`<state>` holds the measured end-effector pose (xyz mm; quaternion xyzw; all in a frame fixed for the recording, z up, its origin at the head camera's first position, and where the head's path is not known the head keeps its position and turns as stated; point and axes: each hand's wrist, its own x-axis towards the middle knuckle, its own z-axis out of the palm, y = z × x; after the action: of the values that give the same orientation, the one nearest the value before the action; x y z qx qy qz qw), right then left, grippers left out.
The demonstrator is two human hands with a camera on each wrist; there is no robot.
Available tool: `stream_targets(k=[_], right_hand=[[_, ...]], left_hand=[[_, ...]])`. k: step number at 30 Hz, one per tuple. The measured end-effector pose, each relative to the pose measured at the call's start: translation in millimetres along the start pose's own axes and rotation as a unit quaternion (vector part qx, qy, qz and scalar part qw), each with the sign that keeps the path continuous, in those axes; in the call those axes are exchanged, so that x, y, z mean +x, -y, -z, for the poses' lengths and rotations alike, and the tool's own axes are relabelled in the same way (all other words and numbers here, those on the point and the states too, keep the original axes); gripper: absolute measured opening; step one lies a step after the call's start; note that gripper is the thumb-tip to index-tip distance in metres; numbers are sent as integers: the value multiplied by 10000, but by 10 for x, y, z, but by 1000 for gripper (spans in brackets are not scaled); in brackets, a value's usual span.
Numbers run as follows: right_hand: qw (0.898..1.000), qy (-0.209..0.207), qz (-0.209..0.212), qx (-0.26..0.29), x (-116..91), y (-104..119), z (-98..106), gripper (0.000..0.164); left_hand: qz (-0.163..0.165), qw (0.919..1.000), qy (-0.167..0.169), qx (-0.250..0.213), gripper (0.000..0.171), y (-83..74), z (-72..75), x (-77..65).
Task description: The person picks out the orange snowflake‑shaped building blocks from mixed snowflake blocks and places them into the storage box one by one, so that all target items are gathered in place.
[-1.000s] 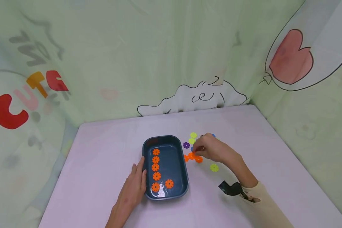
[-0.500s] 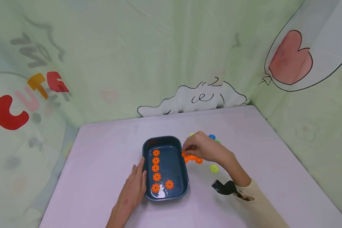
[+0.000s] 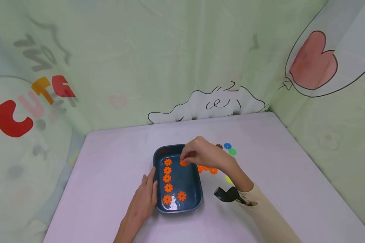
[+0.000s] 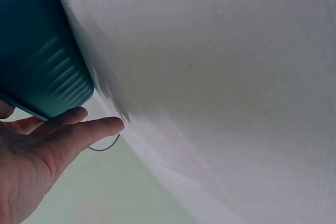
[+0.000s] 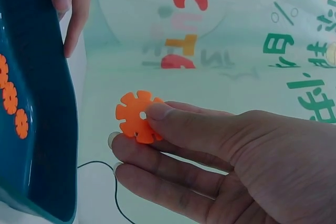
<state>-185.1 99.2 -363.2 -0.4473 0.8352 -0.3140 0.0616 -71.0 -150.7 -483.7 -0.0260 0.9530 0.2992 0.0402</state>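
Observation:
My right hand (image 3: 202,153) is over the far right part of a dark blue tray (image 3: 182,211). Between its thumb and fingers it pinches an orange notched disc (image 5: 137,115) with a small hole in the middle. My left hand (image 3: 141,197) rests along the tray's left side, its straight fingers (image 4: 100,129) against the outer wall. Inside the tray several orange discs (image 3: 167,178) form a column on the left. One more orange disc (image 3: 181,196) lies near the front right.
Right of the tray lies a group of orange discs (image 3: 213,171), partly hidden by the right arm. Beyond are a blue disc (image 3: 227,145), a green disc (image 3: 232,152) and a brown disc (image 3: 219,146). A yellow-green disc (image 3: 228,180) shows beside the forearm.
My right hand picked an orange disc from the loose pieces and carried it left, over the tray. The left hand stayed at the tray's side.

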Motion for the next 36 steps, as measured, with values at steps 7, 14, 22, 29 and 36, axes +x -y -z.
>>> stream_targets(k=[7,14,22,29,36], right_hand=[[9998,123,98,157,132,30,-40,7],[9993,192,213,220,252,11,-165,7],[9993,299,186,134,366,-62,-316,7],[9981,573,-98,203,435,-154,-435,5],[9973,678,-200,201,487,-243,-526,5]], left_hand=[[-86,10000,-34,-23,60,35,-10,19],[-137,9999,-24,12,60,48,-17,26],[-280,9996,-62,15,59,62,-28,21],[-271,9996,-47,-32,60,62,-22,17],[-212,9998,-42,-27,61,48,-14,20]])
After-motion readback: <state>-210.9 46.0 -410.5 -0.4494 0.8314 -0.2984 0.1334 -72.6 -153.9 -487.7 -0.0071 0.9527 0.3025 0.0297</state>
